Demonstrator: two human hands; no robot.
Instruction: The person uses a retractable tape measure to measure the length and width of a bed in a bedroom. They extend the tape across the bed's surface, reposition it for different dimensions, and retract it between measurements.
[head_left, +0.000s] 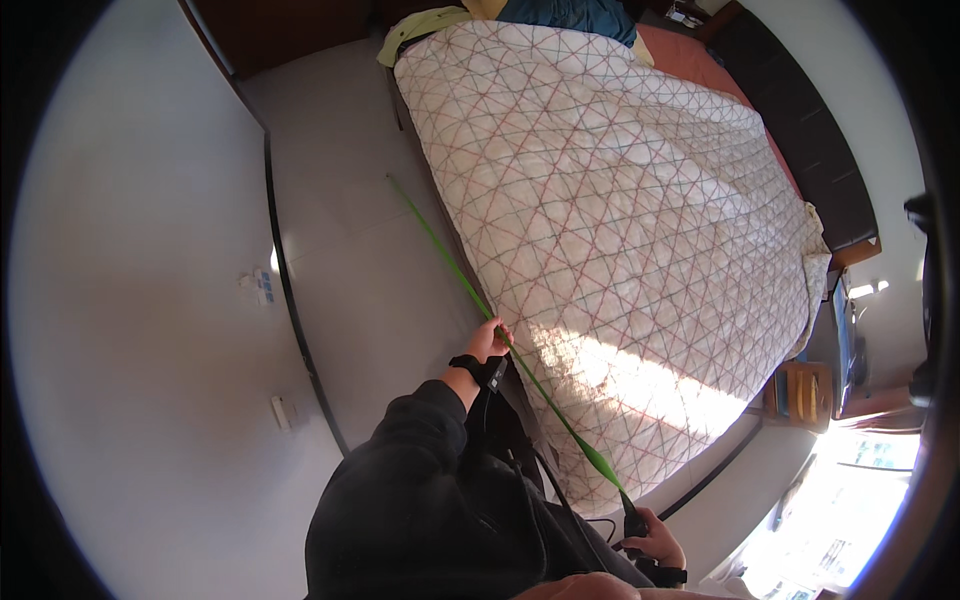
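Observation:
A long green strip, apparently the blade of a tape measure, runs slantwise along the side of the bed. Its thin far end hangs over or lies on the grey floor; which one is not plain. My left hand grips the strip partway along, near the bed's edge, with a black band and small device on the wrist. At the lower right, my right hand is closed around a dark case from which the strip comes out. Between the hands the strip widens and twists over the quilt's corner.
A bed with a white checked quilt fills the middle, its dark headboard at upper right. Left of it runs grey tiled floor beside a white wall. A wooden chair stands by the bright window. A dark cable hangs near my body.

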